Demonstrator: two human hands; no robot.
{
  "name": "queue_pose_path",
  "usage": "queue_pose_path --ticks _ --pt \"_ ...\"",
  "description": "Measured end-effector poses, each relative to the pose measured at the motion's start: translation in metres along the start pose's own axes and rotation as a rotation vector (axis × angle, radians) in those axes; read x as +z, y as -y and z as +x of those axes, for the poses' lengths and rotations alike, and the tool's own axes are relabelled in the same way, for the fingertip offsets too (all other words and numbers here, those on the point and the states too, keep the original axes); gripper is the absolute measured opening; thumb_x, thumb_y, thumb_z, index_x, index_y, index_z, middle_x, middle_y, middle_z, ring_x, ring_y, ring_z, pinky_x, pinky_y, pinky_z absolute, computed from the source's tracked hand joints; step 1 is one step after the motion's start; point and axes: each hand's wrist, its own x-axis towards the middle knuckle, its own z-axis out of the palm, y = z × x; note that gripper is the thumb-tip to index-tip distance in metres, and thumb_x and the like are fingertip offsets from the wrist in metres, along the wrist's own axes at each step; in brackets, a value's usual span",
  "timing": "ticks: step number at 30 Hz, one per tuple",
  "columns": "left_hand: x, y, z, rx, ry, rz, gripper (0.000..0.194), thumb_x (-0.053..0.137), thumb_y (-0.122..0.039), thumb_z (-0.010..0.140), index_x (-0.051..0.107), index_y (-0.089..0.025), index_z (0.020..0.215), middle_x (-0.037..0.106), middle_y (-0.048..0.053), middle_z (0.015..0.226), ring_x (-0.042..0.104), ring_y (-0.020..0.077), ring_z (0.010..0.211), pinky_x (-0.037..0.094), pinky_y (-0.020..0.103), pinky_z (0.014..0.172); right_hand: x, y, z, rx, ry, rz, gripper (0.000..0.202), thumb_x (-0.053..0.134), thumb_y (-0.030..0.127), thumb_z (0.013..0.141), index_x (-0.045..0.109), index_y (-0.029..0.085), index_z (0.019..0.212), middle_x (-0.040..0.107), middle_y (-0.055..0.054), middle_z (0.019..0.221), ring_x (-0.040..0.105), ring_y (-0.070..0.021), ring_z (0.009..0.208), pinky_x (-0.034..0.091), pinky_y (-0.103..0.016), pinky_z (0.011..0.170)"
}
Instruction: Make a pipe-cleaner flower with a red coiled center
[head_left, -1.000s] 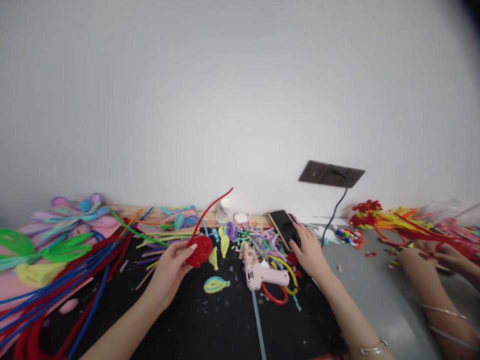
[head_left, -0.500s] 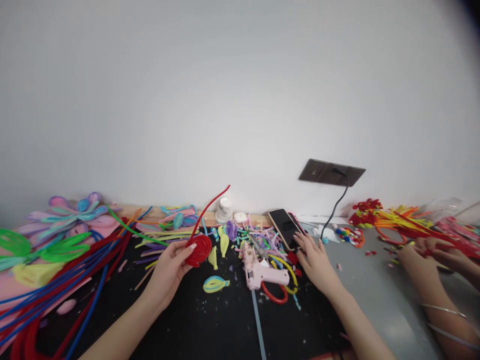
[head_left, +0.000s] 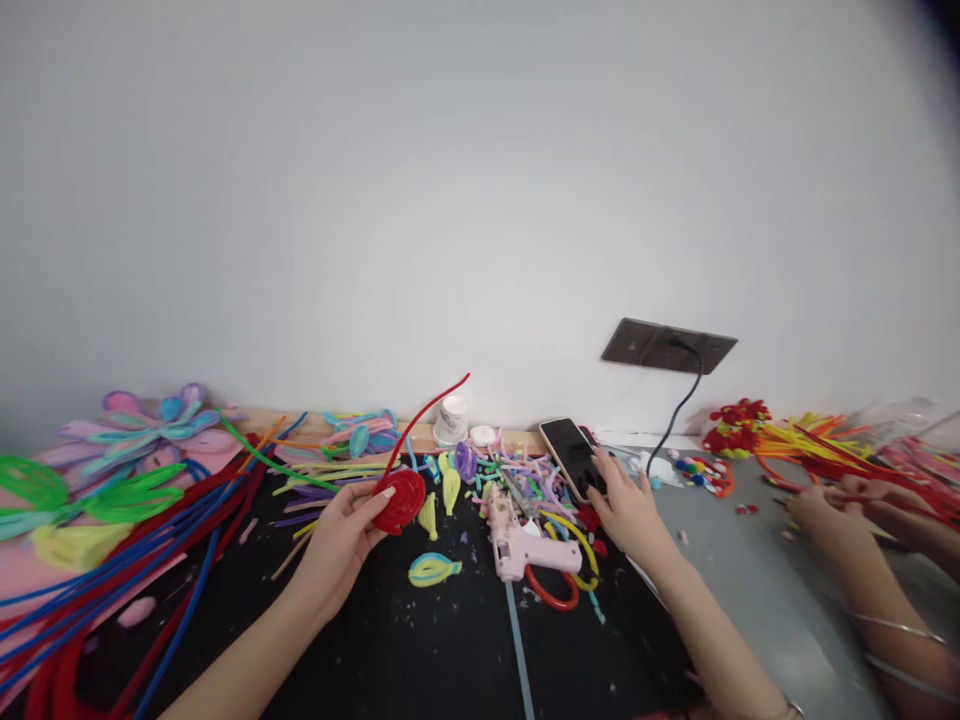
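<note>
Close by, at the frame's lower centre, a pink glue gun (head_left: pixel 536 549) lies on the desk (head_left: pixel 390 650). Left of centre, the left hand (head_left: pixel 347 525) pinches a red coil (head_left: pixel 401 503) in a closed grip, the coil's strand pointing up and right. At centre right, the right hand (head_left: pixel 630 510) has a loosely parted grip at the edge of a phone (head_left: pixel 568 455), contact unclear. Beyond, a white cup (head_left: pixel 451 420) stands by the wall (head_left: pixel 450 200)
</note>
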Motion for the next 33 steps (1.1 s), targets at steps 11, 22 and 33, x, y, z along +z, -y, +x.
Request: queue_pose_path --ticks 11,22,33 --pt "0.001 0.000 0.001 0.005 -0.017 0.007 0.019 0.074 -0.014 0.067 0.059 -0.016 0.079 0.071 0.003 0.075 0.065 0.0129 0.063 0.053 0.020 0.052 0.002 0.024 0.043 0.289 0.068 -0.050 0.078 0.056 0.039 0.076 0.025 0.007 0.141 0.052 -0.022 0.125 0.049 -0.0392 0.112 0.040 -0.050 0.087" --pt "0.002 -0.001 -0.001 -0.009 -0.014 -0.002 0.020 0.073 -0.013 0.067 0.058 -0.017 0.080 0.073 0.004 0.078 0.067 0.0151 0.065 0.053 0.022 0.055 -0.007 0.051 0.052 0.364 0.053 -0.077 0.064 0.051 0.038 0.081 0.030 0.010 0.136 0.054 -0.023 0.116 0.052 -0.0406 0.106 0.044 -0.049 0.078" --pt "0.001 0.000 0.000 -0.008 0.002 -0.013 0.018 0.071 -0.013 0.070 0.058 -0.017 0.081 0.073 0.005 0.080 0.068 0.0145 0.067 0.054 0.022 0.058 -0.006 0.049 0.049 0.368 0.059 -0.090 0.065 0.056 0.037 0.078 0.033 0.010 0.132 0.055 -0.022 0.118 0.053 -0.0400 0.105 0.045 -0.047 0.079"
